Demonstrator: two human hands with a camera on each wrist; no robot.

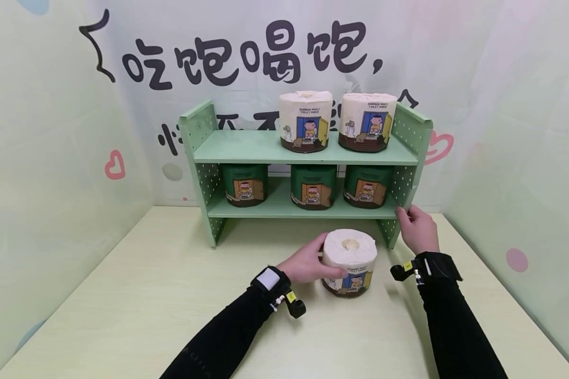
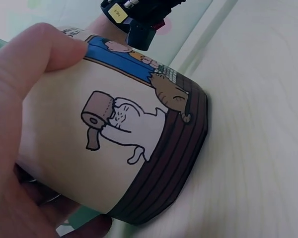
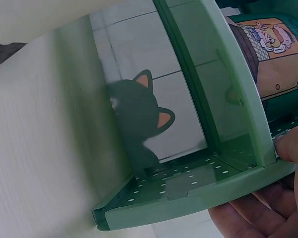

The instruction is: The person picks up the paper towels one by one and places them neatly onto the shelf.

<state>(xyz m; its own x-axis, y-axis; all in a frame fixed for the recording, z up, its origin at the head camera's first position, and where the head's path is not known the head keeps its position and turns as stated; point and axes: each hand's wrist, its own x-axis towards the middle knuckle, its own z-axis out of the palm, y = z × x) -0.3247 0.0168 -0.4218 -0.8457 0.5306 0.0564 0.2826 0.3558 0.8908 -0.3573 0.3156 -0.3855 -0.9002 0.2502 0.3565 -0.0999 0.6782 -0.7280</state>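
My left hand (image 1: pixel 308 264) grips a white wrapped toilet paper roll (image 1: pixel 348 251) from its left side, thumb across the printed front and fingers behind. The roll is upright, close over the table in front of the shelf; the left wrist view shows its brown base band and cat drawing. A green two-tier shelf (image 1: pixel 246 145) stands at the back. My right hand (image 1: pixel 419 232) holds its right side panel (image 3: pixel 203 201) low down, thumb on the inside near the lower tier and fingers round the outside.
Two white rolls, one (image 1: pixel 305 118) near the middle and one (image 1: pixel 367 123) at the right, stand on the top tier. Three green rolls, at left (image 1: pixel 246 189), middle (image 1: pixel 313 189) and right (image 1: pixel 367 189), stand on the lower tier. Printed walls (image 1: pixel 52 158) enclose the pale table (image 1: pixel 137 295).
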